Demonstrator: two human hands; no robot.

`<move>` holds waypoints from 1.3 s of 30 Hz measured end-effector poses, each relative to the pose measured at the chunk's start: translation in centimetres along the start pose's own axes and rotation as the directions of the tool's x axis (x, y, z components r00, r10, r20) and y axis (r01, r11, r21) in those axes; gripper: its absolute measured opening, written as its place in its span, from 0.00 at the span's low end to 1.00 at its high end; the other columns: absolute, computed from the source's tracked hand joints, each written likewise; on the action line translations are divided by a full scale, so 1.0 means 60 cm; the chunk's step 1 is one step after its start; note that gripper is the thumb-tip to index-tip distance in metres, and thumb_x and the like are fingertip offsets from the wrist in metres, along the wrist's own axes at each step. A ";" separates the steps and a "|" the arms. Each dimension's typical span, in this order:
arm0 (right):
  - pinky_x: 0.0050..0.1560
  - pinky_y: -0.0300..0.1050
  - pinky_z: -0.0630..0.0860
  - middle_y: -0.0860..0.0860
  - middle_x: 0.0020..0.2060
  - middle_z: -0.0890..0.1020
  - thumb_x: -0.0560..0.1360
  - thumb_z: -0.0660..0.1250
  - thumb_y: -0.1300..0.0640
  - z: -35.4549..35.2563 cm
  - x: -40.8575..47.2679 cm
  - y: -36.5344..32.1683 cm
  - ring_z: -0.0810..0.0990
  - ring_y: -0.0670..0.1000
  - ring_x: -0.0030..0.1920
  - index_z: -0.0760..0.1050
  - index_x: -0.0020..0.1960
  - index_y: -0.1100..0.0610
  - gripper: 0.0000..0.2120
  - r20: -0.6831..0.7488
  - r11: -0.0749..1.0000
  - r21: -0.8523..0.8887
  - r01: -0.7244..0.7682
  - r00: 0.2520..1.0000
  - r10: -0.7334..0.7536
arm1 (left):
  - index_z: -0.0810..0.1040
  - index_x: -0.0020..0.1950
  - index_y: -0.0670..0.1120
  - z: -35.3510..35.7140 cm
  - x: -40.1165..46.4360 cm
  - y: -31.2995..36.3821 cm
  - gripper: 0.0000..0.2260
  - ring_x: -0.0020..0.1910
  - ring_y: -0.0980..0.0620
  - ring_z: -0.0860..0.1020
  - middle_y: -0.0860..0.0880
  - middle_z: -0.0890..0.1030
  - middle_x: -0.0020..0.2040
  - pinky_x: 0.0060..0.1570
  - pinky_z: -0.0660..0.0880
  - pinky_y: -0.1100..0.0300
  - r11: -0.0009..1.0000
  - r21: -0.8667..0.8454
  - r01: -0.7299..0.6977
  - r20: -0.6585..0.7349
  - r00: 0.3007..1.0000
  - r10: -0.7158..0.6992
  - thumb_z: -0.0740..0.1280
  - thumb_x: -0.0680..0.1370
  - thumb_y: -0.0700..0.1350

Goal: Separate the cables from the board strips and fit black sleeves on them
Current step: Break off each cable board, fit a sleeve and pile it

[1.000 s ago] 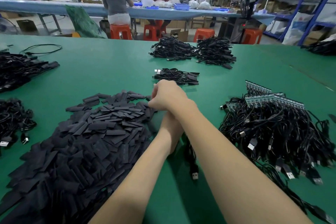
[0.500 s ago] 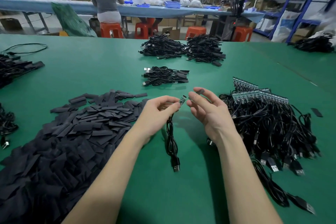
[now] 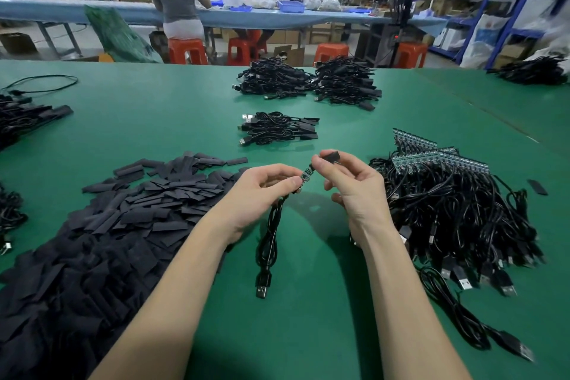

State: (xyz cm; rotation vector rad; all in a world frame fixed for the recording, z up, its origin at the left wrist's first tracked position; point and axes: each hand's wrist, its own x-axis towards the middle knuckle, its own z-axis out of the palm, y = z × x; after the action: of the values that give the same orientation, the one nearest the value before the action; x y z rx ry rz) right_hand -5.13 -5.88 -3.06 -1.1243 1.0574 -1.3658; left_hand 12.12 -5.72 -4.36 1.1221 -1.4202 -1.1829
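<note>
A: Left hand (image 3: 262, 191)?
B: Fingers pinching the cable (image 3: 270, 244) just below its board (image 3: 306, 177); plug end is hanging to the tabletop (image 3: 154, 133), mid-front.
A: Right hand (image 3: 348, 185)?
B: Pinching a sleeve (image 3: 330, 157) at the board's tip.
A: Stock?
B: Sleeve pile (image 3: 101, 231) sitting left, cable pile (image 3: 456, 213) right.

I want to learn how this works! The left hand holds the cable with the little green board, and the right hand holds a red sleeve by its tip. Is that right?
Not quite: the sleeve is black, not red. The head view shows the right hand pinching this black sleeve at the tip of the little green board, while the left hand holds the cable with that board.
</note>
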 end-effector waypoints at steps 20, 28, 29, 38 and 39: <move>0.37 0.37 0.78 0.53 0.46 0.88 0.70 0.78 0.58 -0.056 0.000 -0.037 0.83 0.46 0.39 0.85 0.46 0.50 0.06 0.456 0.970 -0.239 0.039 0.887 0.077 | 0.84 0.51 0.44 -0.027 -0.015 0.014 0.03 0.42 0.56 0.75 0.53 0.81 0.41 0.46 0.71 0.67 0.981 0.179 -0.080 0.281 0.959 0.027 0.71 0.79 0.41; 0.46 0.38 0.80 0.53 0.44 0.87 0.65 0.78 0.59 -0.029 0.001 -0.014 0.83 0.46 0.43 0.86 0.43 0.52 0.08 0.411 0.999 0.049 -0.002 0.912 -0.018 | 0.83 0.51 0.45 -0.026 -0.014 0.012 0.04 0.41 0.62 0.78 0.56 0.83 0.41 0.44 0.72 0.72 0.992 0.063 -0.108 0.188 0.978 0.095 0.70 0.79 0.39; 0.46 0.38 0.80 0.53 0.44 0.87 0.65 0.78 0.59 -0.026 0.002 -0.011 0.83 0.46 0.43 0.86 0.43 0.52 0.08 0.397 0.997 0.079 0.000 0.917 -0.031 | 0.83 0.51 0.44 -0.026 -0.013 0.012 0.04 0.39 0.63 0.77 0.57 0.83 0.40 0.43 0.71 0.72 0.993 0.054 -0.109 0.181 0.979 0.098 0.69 0.79 0.38; 0.47 0.39 0.80 0.55 0.44 0.86 0.65 0.78 0.59 -0.026 0.003 -0.008 0.82 0.47 0.41 0.85 0.44 0.54 0.08 0.398 0.999 0.041 0.034 0.916 -0.048 | 0.83 0.53 0.41 -0.019 -0.011 0.015 0.04 0.42 0.61 0.79 0.54 0.84 0.41 0.45 0.72 0.72 0.991 0.100 -0.093 0.157 0.985 0.077 0.69 0.79 0.38; 0.47 0.39 0.80 0.55 0.45 0.86 0.65 0.78 0.58 -0.027 0.003 -0.008 0.81 0.48 0.41 0.85 0.45 0.55 0.09 0.399 0.998 0.056 0.023 0.916 -0.044 | 0.82 0.54 0.42 -0.019 -0.010 0.016 0.05 0.41 0.61 0.80 0.53 0.84 0.41 0.45 0.73 0.71 0.993 0.089 -0.080 0.147 0.987 0.067 0.70 0.79 0.39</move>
State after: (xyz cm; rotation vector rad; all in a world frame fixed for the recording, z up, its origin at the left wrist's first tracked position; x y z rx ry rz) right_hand -6.82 -5.98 -2.83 -1.3206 0.7039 -1.1157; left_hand 13.23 -5.17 -3.34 1.0562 -1.6294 -1.1741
